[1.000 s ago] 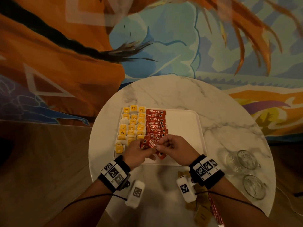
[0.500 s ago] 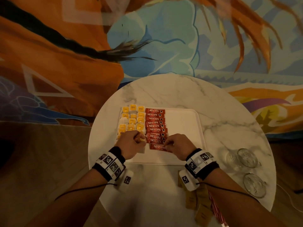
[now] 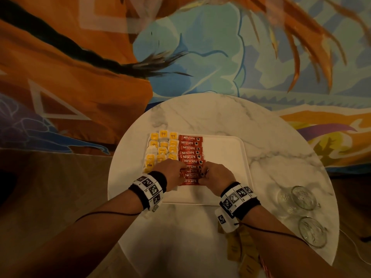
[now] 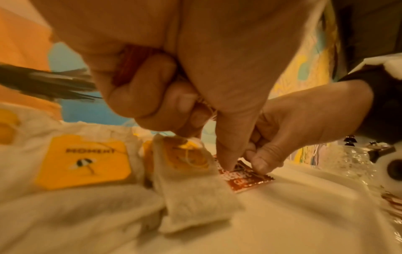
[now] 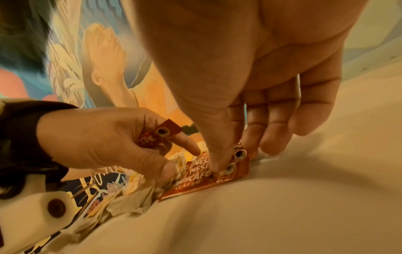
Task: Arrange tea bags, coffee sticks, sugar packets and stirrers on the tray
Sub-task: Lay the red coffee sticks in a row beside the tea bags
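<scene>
- Both hands worked low over the near end of the red column: the left hand (image 3: pixel 172 173) kept spare coffee sticks (image 5: pixel 159 134) curled in its fingers while its index finger pointed down at the row, and the right hand (image 3: pixel 215 175) pinched the edge of the nearest laid coffee stick (image 3: pixel 189 181) between thumb and fingertips.
- Compared with a second ago, when the hands held sticks lifted just above the tray, they had come down and the column reached one stick closer to the near rim.
- Round marble table (image 3: pixel 220 117) carried the white tray (image 3: pixel 226 149); its right half lay bare, with tea bags (image 3: pixel 162 145) filling the left side.
- Two glasses (image 3: pixel 301 197) stood near the table's right edge.
</scene>
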### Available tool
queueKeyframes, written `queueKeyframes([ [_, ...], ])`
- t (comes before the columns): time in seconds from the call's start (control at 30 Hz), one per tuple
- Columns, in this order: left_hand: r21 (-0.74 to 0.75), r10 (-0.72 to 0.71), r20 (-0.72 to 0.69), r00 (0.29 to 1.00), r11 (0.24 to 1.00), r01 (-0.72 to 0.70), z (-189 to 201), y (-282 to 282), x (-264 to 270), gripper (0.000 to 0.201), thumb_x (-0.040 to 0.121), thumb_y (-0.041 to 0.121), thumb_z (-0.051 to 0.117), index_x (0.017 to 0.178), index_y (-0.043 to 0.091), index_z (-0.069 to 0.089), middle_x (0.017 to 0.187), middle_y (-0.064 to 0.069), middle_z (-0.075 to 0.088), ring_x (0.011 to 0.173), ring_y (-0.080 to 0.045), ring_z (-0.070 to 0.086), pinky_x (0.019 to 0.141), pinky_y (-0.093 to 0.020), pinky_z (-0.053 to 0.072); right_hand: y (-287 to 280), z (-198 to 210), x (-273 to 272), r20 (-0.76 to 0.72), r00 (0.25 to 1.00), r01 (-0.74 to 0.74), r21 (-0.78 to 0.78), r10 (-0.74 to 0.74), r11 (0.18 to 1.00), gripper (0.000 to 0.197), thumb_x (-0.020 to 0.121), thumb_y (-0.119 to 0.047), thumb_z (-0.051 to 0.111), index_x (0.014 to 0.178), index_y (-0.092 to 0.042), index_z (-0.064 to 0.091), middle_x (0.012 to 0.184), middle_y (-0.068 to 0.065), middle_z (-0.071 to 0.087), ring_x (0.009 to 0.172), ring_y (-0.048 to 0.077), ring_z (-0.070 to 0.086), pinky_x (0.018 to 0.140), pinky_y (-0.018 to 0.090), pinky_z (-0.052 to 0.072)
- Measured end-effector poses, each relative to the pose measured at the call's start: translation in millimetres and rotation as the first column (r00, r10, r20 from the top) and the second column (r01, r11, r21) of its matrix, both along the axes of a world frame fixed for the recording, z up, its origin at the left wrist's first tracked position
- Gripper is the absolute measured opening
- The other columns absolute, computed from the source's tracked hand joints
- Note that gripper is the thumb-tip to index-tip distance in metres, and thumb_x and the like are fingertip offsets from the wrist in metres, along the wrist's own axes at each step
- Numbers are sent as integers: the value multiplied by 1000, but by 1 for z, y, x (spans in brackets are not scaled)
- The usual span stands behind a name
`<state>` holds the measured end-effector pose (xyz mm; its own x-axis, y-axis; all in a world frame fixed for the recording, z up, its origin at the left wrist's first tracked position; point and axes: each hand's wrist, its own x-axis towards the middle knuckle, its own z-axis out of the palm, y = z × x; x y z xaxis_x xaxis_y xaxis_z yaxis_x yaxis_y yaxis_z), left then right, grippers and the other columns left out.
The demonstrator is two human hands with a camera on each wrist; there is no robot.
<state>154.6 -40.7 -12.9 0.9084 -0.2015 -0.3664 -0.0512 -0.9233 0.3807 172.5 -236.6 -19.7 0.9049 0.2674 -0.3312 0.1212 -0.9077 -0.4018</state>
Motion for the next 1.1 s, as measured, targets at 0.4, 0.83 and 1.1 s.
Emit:
queueKeyframes([
  [0.4,-478,56,-184,981,867,-139,5,9,-7,29,84,29,70,112,22,68,101,5,74,92,-11,69,88,-36,58,-1,-1,-2,10,998,53,123,-55,991,20,89,-39,70,102,-26,61,90,-11,62,84,12,63,73,27,49],
  [0.83,-640,-87,-337,937,752,-160,16,5,-26,8,90,11,68,94,16,64,71,-7,65,58,-15,61,54,-26,49,1,21,-13,9,999,-38,645,42,764,6,92,-21,69,94,-22,75,87,-8,73,82,8,69,75,31,59],
  [1.1,-680,206,-254,945,657,-326,4,17,-25,9,93,10,68,98,18,67,86,-11,68,69,-20,69,73,-44,62,-22,12,-10,-78,990,143,617,-121,774,7,91,-18,70,90,-25,72,86,0,74,76,14,69,73,36,59],
])
